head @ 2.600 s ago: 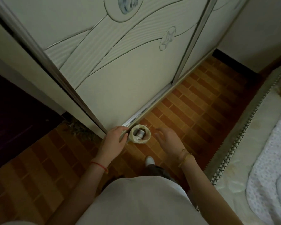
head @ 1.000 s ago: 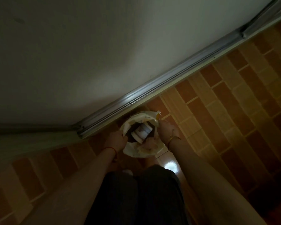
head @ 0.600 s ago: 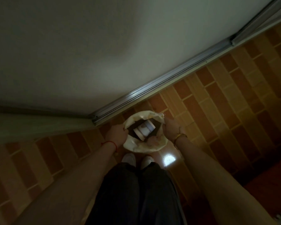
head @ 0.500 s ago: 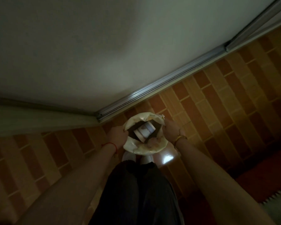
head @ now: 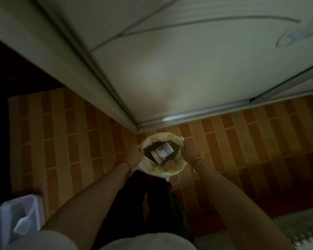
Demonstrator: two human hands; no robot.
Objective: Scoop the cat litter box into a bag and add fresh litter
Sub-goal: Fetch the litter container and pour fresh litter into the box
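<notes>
**Bag held open at the rim, both hands on it**

Left hand (head: 134, 155) clenched the left edge of the bag (head: 163, 169), and right hand (head: 190, 152) clenched the right edge, fingers curled over the rim. The bag sat low in front of the person's legs, near the metal door track (head: 188, 117) of the wardrobe door (head: 197, 69), over the tiled floor (head: 70, 141). Could not tell whether it rested on the floor or hung. Inside, a pale cylindrical container (head: 162, 152) lay tilted on dark contents, too dim to identify.

The bag looked soft and thin-walled, so the mouth would likely sag shut if one side were let go. Its load was probably weighty and loose, so it could slump and shift. The two opposite rim edges seemed the best hold, with a hand under the base for any long carry.

A white basket (head: 16, 222) stood at the near left. No litter box was in view.
</notes>
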